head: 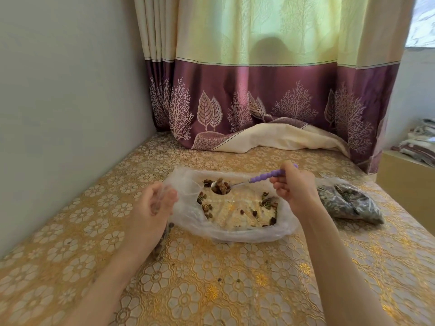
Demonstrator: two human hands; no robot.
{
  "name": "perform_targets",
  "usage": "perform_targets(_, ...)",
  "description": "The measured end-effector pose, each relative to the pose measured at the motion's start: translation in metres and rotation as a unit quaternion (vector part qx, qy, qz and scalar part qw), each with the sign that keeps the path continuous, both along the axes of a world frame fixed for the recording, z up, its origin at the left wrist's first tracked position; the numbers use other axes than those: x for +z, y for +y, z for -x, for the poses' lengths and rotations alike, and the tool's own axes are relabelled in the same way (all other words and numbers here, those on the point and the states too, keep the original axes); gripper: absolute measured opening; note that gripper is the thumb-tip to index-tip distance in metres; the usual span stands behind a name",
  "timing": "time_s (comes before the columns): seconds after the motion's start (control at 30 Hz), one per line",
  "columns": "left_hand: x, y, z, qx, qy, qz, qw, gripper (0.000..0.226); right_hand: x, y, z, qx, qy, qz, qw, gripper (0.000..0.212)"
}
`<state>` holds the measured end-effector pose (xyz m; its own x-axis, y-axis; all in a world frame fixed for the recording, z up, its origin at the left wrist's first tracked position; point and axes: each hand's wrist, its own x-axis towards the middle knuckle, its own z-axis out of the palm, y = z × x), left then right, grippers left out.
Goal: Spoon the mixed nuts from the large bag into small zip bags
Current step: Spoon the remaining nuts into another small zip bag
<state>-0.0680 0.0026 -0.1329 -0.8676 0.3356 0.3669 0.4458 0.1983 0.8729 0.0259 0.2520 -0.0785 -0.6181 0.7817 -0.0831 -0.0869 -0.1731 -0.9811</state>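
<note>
Tablecloth (211, 290); small zip bag (162, 241) behind left hand (150, 212).

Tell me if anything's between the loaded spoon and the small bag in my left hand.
Nothing visible blocks it. The spoon hangs over the large bag, and the small zip bag held by the left hand lies just left, across the large bag's raised rim.

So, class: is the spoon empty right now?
No, the spoon, held in the right hand, carries a heap of nuts.

A backlit cream-and-purple curtain (270, 74) hangs beside a plain grey wall (66, 95).
</note>
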Motion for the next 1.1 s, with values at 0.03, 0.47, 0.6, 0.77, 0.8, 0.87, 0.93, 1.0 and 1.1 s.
perform_targets(0.03, 0.000, 0.000, -0.001, -0.004, -0.001, 0.000, 1.000, 0.072, 0.005, -0.002, -0.001, -0.009, 0.017, -0.002, 1.000, 0.030)
perform_targets(0.47, 0.004, 0.002, -0.002, -0.006, -0.041, -0.050, 0.998, 0.062, 0.042, -0.067, -0.001, 0.103, 0.117, -0.141, 0.978, 0.032)
perform_targets(0.6, 0.008, 0.000, -0.003, -0.005, -0.071, -0.112, 0.991, 0.057, 0.047, -0.079, -0.003, 0.175, 0.165, -0.209, 0.948, 0.031)
perform_targets(0.77, 0.011, 0.000, -0.005, -0.007, -0.089, -0.149, 0.985, 0.054, 0.047, -0.081, -0.004, 0.223, 0.179, -0.231, 0.930, 0.022)
perform_targets(0.8, 0.011, 0.000, -0.005, -0.005, -0.090, -0.148, 0.985, 0.056, 0.047, -0.080, -0.005, 0.225, 0.180, -0.229, 0.930, 0.022)
perform_targets(0.87, 0.011, 0.000, -0.004, -0.001, -0.085, -0.140, 0.986, 0.054, 0.048, -0.078, -0.005, 0.229, 0.184, -0.225, 0.929, 0.022)
perform_targets(0.93, 0.012, -0.002, -0.003, 0.000, -0.087, -0.141, 0.986, 0.053, 0.048, -0.077, -0.006, 0.219, 0.190, -0.213, 0.933, 0.022)
perform_targets(1.0, 0.013, -0.003, -0.003, 0.005, -0.094, -0.151, 0.984, 0.060, 0.048, -0.075, -0.006, 0.178, 0.199, -0.183, 0.946, 0.024)
perform_targets(1.1, 0.015, -0.004, -0.004, 0.022, -0.097, -0.173, 0.980, 0.065, 0.046, -0.071, -0.005, 0.093, 0.189, -0.148, 0.966, 0.029)
